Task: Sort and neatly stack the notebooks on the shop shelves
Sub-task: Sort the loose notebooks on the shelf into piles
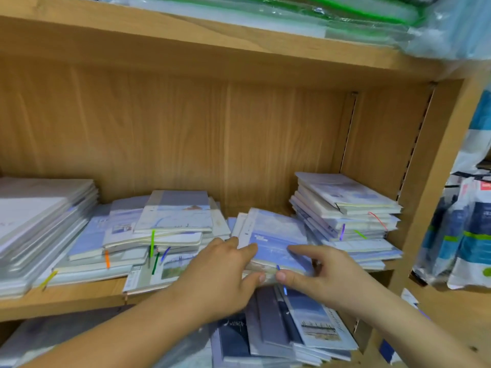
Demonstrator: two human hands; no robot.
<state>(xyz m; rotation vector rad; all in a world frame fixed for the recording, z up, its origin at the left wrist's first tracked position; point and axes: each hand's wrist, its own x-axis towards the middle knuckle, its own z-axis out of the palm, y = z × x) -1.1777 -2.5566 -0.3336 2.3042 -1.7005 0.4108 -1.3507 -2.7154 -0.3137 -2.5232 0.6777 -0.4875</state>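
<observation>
**Both hands on blue notebook stack, mid shelf**

Nearest, on the lower shelf: loose notebooks [300, 330] w/ dark-blue and pale covers, fanned out and overlapping, partly under the forearms.

Just above them, left hand [225, 274] and right hand [326, 277] each clamp the blue notebook stack [276, 240]. Fingers lie on the top cover, thumbs press vs. the front edge, thumb tips nearly touching. The stack sits toward the front of the middle shelf board [66, 298], slightly tilted, btwn two piles.

To the L is a messy pile [170, 229], covers at diff. angles, w/ green, orange and blue ribbon markers hanging over the front. Far L is a tall stack of larger white notebooks [39, 216], fairly square.

To the R, near the side wall, is the right stack [345, 208], books slipped sideways, pink and green ribbons showing.

Behind all of it is the wood back panel [186, 128]. At the top, the upper shelf board [186, 35] carries plastic-wrapped folders [345, 14] w/ green edges.

Outside the unit on the R are blue-white packets [465, 248], too blurred to read.
</observation>
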